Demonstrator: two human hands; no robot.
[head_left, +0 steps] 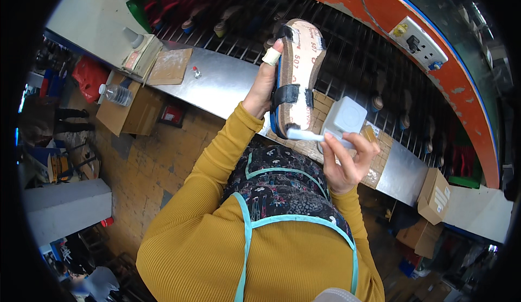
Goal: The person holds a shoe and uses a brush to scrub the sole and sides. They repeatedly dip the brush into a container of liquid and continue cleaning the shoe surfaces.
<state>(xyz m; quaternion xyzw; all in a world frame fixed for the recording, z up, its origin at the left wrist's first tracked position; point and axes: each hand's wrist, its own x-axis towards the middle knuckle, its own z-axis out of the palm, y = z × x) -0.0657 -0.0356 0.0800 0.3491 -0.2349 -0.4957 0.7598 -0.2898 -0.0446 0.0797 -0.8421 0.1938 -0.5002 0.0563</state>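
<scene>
My left hand point(262, 88) grips a sandal point(302, 77) by its side, bottom upward, with a thumb wrapped in pale tape. The sandal's underside is whitish with printed marks, its edge is brown, and black straps wrap around it. Between the fingers of my right hand point(347, 164) is the handle of a white brush point(305, 135). The dark bristles touch the near end of the sandal's underside. Just beyond my right hand stands a pale plastic container point(348, 114) on a brown mat with a grid pattern point(384, 149).
A metal-topped bench point(217, 79) runs in front of me, with a small bottle point(196, 72) and a cardboard piece point(170, 66) on it. Behind lies a rack of metal rods point(247, 14) carrying shoes, under an orange beam point(347, 4). A carton point(434, 196) stands at right.
</scene>
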